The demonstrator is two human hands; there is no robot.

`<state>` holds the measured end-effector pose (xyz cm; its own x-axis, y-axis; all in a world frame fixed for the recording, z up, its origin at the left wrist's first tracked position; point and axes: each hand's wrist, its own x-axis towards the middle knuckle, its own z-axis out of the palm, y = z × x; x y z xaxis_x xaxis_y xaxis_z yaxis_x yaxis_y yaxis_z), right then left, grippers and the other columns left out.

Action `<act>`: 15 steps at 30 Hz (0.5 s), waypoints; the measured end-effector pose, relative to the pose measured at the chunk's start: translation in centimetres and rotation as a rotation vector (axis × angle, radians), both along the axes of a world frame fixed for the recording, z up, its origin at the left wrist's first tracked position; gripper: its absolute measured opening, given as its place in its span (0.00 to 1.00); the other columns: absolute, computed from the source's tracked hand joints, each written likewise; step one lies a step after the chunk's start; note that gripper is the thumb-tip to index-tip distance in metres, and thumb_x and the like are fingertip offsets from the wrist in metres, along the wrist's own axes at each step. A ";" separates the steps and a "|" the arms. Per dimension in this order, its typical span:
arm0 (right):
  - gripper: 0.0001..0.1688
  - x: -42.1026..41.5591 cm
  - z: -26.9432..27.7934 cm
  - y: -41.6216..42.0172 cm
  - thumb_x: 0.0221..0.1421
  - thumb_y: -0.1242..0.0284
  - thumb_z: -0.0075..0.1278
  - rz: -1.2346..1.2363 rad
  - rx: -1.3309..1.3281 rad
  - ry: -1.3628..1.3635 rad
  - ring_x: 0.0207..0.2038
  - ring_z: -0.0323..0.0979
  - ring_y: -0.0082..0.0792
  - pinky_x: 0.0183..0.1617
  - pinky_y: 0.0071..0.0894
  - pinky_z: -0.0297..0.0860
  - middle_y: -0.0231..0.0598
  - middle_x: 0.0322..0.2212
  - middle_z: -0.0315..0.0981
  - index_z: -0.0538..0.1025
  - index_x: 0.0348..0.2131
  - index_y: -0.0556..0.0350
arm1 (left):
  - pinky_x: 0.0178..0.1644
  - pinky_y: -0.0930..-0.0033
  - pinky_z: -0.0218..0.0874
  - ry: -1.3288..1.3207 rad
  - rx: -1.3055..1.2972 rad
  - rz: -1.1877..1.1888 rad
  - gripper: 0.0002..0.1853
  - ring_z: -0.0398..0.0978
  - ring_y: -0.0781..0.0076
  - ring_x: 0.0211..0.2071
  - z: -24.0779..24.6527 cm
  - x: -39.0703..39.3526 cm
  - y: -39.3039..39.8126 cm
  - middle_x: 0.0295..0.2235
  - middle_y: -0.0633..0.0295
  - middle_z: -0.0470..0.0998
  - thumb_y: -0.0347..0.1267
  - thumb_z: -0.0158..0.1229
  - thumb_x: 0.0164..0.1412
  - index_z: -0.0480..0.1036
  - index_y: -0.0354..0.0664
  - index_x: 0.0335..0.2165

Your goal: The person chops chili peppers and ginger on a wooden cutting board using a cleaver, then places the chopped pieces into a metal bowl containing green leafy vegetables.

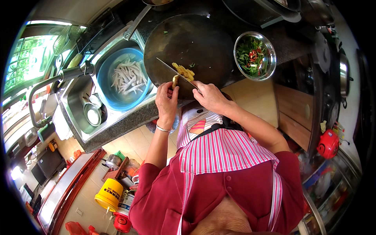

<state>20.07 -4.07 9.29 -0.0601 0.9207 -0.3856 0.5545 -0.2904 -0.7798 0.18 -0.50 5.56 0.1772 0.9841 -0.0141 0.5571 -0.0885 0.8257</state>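
Observation:
My left hand [166, 98] pinches a piece of ginger root [175, 80] at the near edge of a round, dark chopping board [191, 38]. My right hand [211, 98] grips a knife [173, 69], its blade slanting to the upper left beside the root. Just beyond the blade, sliced yellow ginger [185, 71] lies in a small heap. Bits of green leaf are scattered on the board. To the right stands a steel bowl [274, 63] of chopped green herbs and red chili. A blue plastic basin [107, 97] at the left holds pale chicken feet [129, 77] in water.
Behind the basin, a long-handled pan [138, 23] reaches towards the board. The double steel sink [75, 117] holds small bowls [93, 114], with a faucet [73, 74] extending over it. A dark pot or wok [249, 11] sits at the upper right. A granite counter edge [123, 124] runs below the sink.

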 end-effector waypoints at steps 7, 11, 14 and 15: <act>0.20 -0.2 -0.6 -0.8 0.64 0.68 0.48 -0.029 0.081 0.032 0.32 0.78 0.63 0.39 0.58 0.73 0.61 0.25 0.78 0.74 0.51 0.61 | 0.39 0.65 0.72 0.230 0.334 -0.151 0.13 0.78 0.63 0.30 0.0 -0.8 1.8 0.43 0.51 0.79 0.21 0.62 0.61 0.78 0.37 0.45; 0.20 -0.2 -0.6 -1.5 0.64 0.68 0.48 -0.020 0.080 0.039 0.31 0.78 0.63 0.38 0.59 0.73 0.61 0.25 0.78 0.74 0.51 0.60 | 0.35 0.67 0.72 0.099 0.162 -0.065 0.12 0.78 0.66 0.29 0.0 0.0 1.5 0.45 0.52 0.78 0.22 0.64 0.61 0.78 0.37 0.44; 0.20 -0.1 -0.1 -1.6 0.64 0.68 0.48 -0.013 0.062 0.038 0.31 0.78 0.64 0.38 0.59 0.73 0.60 0.25 0.78 0.74 0.51 0.60 | 0.32 0.68 0.71 0.024 0.112 -0.030 0.10 0.77 0.68 0.27 -0.2 0.6 1.4 0.45 0.53 0.77 0.23 0.65 0.60 0.78 0.36 0.42; 0.20 -0.1 0.1 -1.6 0.64 0.68 0.48 -0.010 0.054 0.036 0.31 0.78 0.64 0.38 0.59 0.73 0.60 0.25 0.78 0.74 0.51 0.60 | 0.31 0.69 0.71 0.010 0.115 -0.030 0.10 0.76 0.69 0.27 -0.4 0.7 1.4 0.45 0.54 0.77 0.23 0.65 0.60 0.78 0.36 0.41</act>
<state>19.98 -5.66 9.35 -0.0643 0.9406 -0.3334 0.5230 -0.2527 -0.8140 0.86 0.93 5.21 0.2068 0.9736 0.0968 0.5607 -0.1991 0.8037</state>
